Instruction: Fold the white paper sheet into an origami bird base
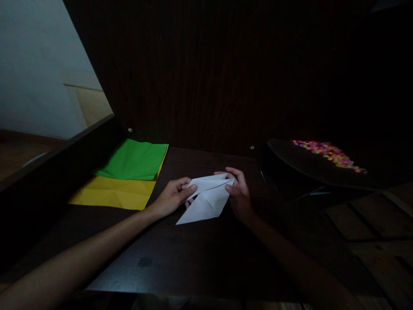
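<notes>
A folded piece of white paper [209,200] is held between my two hands above the dark table. It has angled flaps, with one pointed corner reaching down toward the lower left. My left hand [176,196] pinches its left edge, thumb on top and fingers underneath. On the other side, my right hand [239,196] grips the upper right end, with the thumb on the near face and the fingers behind. Parts of the fingers on both hands are hidden by the paper.
Creased green paper [135,159] lies over creased yellow paper [112,192] on the left. A dark panel [206,77] rises behind the dark tabletop [180,258]. To the right, small pink, red and yellow pieces [332,155] rest on a dark curved surface. A low dark rail [58,159] borders the left.
</notes>
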### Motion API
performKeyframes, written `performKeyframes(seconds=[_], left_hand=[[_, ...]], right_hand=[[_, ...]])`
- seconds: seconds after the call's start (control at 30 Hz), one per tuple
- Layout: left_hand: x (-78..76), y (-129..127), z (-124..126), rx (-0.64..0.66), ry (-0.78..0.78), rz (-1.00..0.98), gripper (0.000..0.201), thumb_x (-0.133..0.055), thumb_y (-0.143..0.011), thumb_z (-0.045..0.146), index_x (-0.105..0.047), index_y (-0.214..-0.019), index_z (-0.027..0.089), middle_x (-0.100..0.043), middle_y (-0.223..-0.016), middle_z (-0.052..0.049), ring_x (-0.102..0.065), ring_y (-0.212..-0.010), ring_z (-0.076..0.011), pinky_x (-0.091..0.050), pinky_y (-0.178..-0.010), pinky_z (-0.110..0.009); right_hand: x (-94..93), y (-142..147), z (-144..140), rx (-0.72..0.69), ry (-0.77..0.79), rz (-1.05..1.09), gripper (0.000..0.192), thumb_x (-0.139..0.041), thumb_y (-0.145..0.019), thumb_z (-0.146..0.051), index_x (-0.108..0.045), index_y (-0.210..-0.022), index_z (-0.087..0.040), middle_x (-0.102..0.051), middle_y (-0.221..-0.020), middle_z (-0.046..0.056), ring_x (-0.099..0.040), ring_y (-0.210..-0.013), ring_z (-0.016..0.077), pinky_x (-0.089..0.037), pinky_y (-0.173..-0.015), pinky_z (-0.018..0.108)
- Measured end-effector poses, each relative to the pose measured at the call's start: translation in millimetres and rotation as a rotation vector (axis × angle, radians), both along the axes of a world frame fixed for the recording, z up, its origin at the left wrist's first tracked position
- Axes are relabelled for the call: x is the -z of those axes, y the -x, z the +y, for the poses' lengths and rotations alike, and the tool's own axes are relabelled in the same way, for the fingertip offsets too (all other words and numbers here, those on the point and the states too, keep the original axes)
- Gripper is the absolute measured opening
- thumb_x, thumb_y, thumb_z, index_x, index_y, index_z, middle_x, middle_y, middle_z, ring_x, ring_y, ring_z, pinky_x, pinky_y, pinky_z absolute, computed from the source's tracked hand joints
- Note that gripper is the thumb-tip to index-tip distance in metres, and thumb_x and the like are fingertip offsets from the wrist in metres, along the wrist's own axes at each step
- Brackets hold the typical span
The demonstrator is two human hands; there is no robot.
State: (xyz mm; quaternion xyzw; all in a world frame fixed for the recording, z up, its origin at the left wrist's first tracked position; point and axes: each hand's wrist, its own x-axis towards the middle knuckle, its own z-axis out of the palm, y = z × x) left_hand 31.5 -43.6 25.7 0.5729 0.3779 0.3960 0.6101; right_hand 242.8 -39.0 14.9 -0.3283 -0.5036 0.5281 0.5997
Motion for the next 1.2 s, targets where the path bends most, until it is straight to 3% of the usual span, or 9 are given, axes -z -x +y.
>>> performKeyframes(seconds=[0.17,0.53,0.63,0.8,1.0,1.2], left_hand=[[1.4,0,-1,-0.013,-0.002,-0.027,0.035,-0.065,-0.084,0.048,-0.063,-0.086,0.013,-0.062,-0.059,0.002,-0.057,-0.049,-0.01,-0.043,-0.046,-0.019],[-7.2,-2,-6,0.032,-0.01,0.001,0.033,-0.066,-0.085,0.045,-0.062,-0.085,0.012,-0.063,-0.067,0.0,-0.064,-0.06,-0.0131,-0.053,-0.057,-0.023],[-4.4,-3,-7,0.024,0.002,-0.024,0.031,-0.066,-0.085,0.04,-0.06,-0.097,0.013,-0.066,-0.074,-0.001,-0.066,-0.064,-0.0136,-0.055,-0.059,-0.024],[4.4,-3,-5,-0.003,-0.081,-0.097,0.049,-0.069,-0.084,0.029,-0.049,-0.127,0.02,-0.066,-0.1,-0.005,-0.068,-0.07,-0.0135,-0.057,-0.06,-0.023],[8.2,1,-6,0.067,-0.132,-0.058,0.045,-0.065,-0.087,0.024,-0.051,-0.13,0.021,-0.063,-0.114,-0.009,-0.071,-0.078,-0.0164,-0.058,-0.065,-0.025],[9.4,1,-6,0.107,-0.136,-0.1,0.046,-0.066,-0.087,0.022,-0.046,-0.128,0.022,-0.062,-0.109,-0.007,-0.071,-0.074,-0.014,-0.055,-0.061,-0.02]], right_hand=[[0.1,1,-1,0.024,0.041,0.054,0.047,-0.071,-0.069,-0.033,-0.05,-0.11,-0.027,-0.067,-0.089,0.002,-0.062,-0.071,0.0189,-0.046,-0.061,0.029],[-4.9,4,-2,0.124,0.13,0.016,0.054,-0.071,-0.066,-0.029,-0.048,-0.115,-0.027,-0.065,-0.081,-0.001,-0.057,-0.061,0.016,-0.043,-0.054,0.026],[-8.1,5,-3,0.151,0.143,-0.007,0.055,-0.073,-0.064,-0.03,-0.048,-0.113,-0.026,-0.064,-0.078,-0.002,-0.056,-0.058,0.0155,-0.043,-0.053,0.026],[-11.5,6,-5,0.155,0.162,-0.051,0.053,-0.074,-0.064,-0.03,-0.047,-0.109,-0.026,-0.063,-0.074,-0.003,-0.055,-0.055,0.0149,-0.042,-0.05,0.026],[-12.2,4,-4,0.157,0.196,-0.049,0.044,-0.074,-0.062,-0.028,-0.053,-0.102,-0.025,-0.063,-0.07,-0.003,-0.054,-0.053,0.0135,-0.04,-0.048,0.024],[-9.6,1,-3,0.133,0.236,-0.057,0.028,-0.072,-0.064,-0.028,-0.063,-0.089,-0.021,-0.065,-0.075,0.0,-0.057,-0.06,0.0154,-0.042,-0.053,0.025]])
